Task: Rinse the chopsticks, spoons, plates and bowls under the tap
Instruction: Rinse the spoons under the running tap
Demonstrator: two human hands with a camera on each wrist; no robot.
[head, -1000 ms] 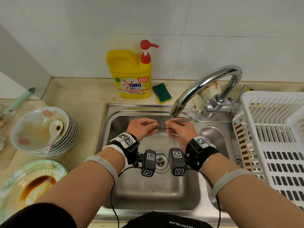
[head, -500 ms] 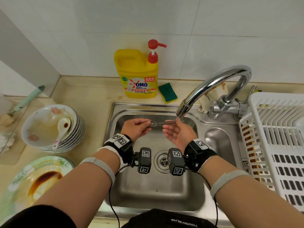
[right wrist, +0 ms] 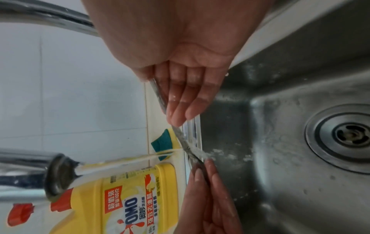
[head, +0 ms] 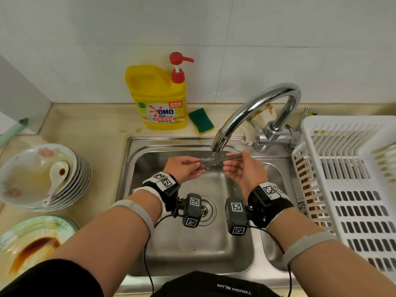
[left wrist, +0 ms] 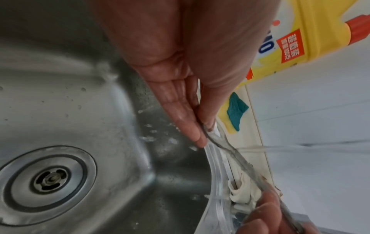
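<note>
Item: metal spoon (head: 216, 160), slim, held level over the steel sink (head: 188, 249), directly under the spout of the chrome tap (head: 252, 108). Water is running from the spout and breaks on the middle of the spoon.

Left hand (head: 184, 169): thumb and fingertips pinch the bowl end of the spoon, at 9 o'clock from the stream.

Right hand (head: 246, 170): palm turned inward, fingers nearly straight; the handle passes between thumb and fingers, at 3 o'clock from the stream. The right-wrist view shows the handle lying along the fingers (right wrist: 186, 101), thumb side closed over it.

Stack of bowls (head: 42, 176): on the counter at 9 o'clock from the sink, floral rim, soiled; a white ceramic spoon (head: 56, 176) with a brown stain lies in the top bowl.

Plate (head: 32, 243): at 8 o'clock from the sink, green pattern, brown sauce smear.

Detergent bottle (head: 159, 97): yellow, red pump, upright against the tiled wall at 12 o'clock.

Sponge (head: 201, 122): green over yellow, just beside the bottle at its 3 o'clock.

Drying rack (head: 351, 189): white plastic, at 3 o'clock from the sink; brown chopsticks (head: 306, 185) show through its near wall.
</note>
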